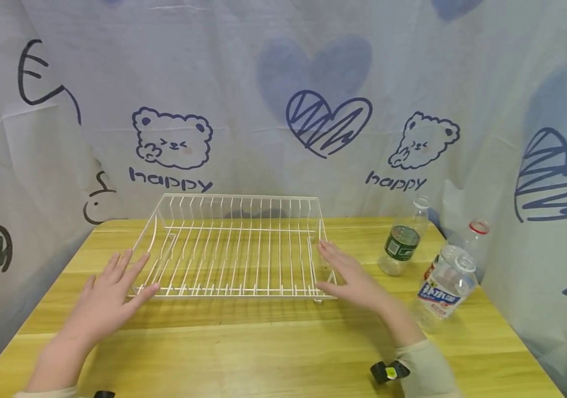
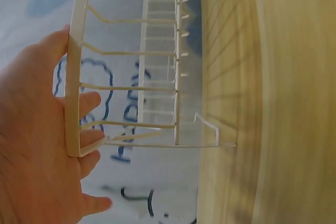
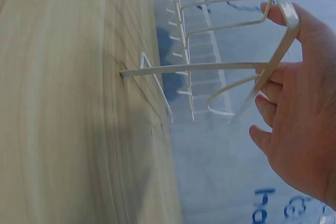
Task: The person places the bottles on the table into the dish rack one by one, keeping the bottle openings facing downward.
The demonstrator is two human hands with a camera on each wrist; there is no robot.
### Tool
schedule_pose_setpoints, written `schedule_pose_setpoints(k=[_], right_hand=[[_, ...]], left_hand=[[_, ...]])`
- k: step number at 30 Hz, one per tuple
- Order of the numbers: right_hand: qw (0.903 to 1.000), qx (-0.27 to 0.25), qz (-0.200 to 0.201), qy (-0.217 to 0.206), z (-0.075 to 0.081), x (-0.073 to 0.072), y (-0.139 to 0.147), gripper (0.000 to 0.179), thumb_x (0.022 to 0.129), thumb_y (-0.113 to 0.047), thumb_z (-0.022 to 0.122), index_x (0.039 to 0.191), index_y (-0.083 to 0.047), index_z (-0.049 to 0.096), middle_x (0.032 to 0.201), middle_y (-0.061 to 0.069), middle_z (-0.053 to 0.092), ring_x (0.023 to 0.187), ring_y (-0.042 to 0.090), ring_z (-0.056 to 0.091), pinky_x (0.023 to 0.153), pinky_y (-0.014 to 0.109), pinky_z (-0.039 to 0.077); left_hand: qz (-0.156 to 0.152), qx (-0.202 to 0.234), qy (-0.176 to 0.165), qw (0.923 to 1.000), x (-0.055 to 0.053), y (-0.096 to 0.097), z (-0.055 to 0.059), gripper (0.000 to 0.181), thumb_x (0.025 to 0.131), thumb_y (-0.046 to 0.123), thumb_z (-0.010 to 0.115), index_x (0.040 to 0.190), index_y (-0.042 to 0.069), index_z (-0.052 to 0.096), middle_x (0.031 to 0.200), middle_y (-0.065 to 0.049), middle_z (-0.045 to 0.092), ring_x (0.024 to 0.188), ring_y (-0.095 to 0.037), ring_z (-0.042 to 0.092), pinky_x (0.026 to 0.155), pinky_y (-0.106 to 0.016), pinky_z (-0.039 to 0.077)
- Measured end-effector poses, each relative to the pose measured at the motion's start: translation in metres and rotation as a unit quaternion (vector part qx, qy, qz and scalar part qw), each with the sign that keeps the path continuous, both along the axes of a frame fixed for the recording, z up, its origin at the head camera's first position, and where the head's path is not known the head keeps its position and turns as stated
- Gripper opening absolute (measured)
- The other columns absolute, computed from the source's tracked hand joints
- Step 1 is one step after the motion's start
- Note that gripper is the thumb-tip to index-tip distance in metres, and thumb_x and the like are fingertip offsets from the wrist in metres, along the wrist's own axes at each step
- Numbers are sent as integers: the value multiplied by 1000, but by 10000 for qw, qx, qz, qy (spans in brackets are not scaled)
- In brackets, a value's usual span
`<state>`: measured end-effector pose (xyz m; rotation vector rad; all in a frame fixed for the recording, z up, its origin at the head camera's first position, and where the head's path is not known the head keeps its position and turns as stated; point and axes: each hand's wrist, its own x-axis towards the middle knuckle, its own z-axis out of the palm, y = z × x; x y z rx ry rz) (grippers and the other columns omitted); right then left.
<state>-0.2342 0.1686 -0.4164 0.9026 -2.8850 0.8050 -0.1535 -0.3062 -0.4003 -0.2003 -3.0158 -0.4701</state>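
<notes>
A white wire dish rack (image 1: 223, 291) stands on the wooden table, its thin rods running from front to back. My left hand (image 1: 109, 298) is at its front left corner, fingers spread and fairly straight. In the left wrist view, that hand (image 2: 39, 129) lies beside the rack's edge bar (image 2: 73, 77), some fingertips reaching past it. At the right end is my right hand (image 1: 353, 279), fingers extended along the side. The right wrist view shows that hand (image 3: 307, 103) next to the corner of the frame (image 3: 286, 17), with fingertips at the bar; firm contact is hard to judge.
To the right stand three clear plastic bottles: one with a green label (image 1: 402, 243), a red-rimmed one (image 1: 479, 228) and one with a blue-and-white label (image 1: 438, 298). A printed white cloth (image 1: 253, 155) hangs behind the wooden table (image 1: 223, 354).
</notes>
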Motion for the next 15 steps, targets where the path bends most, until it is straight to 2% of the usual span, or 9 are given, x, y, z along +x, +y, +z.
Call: schedule_pose_setpoints(k=[6, 15], right_hand=[[9997, -41, -225, 61, -1, -3, 29, 83, 90, -41, 65, 155, -11, 23, 164, 9, 18, 151, 37, 15, 120, 61, 14], [9956, 525, -730, 262, 10, -3, 52, 83, 89, -50, 63, 154, -12, 28, 162, 10, 23, 150, 39, 17, 118, 63, 18]], left_hand=[[-74, -135, 200, 9997, -1, 30, -2, 80, 96, 64, 41, 158, 23, 12, 163, -23, 3, 151, -43, -1, 112, -75, 1], [66, -297, 164, 9994, -2, 61, -1, 83, 95, 68, 33, 158, 18, 12, 162, -24, 2, 150, -45, 2, 115, -70, -3]])
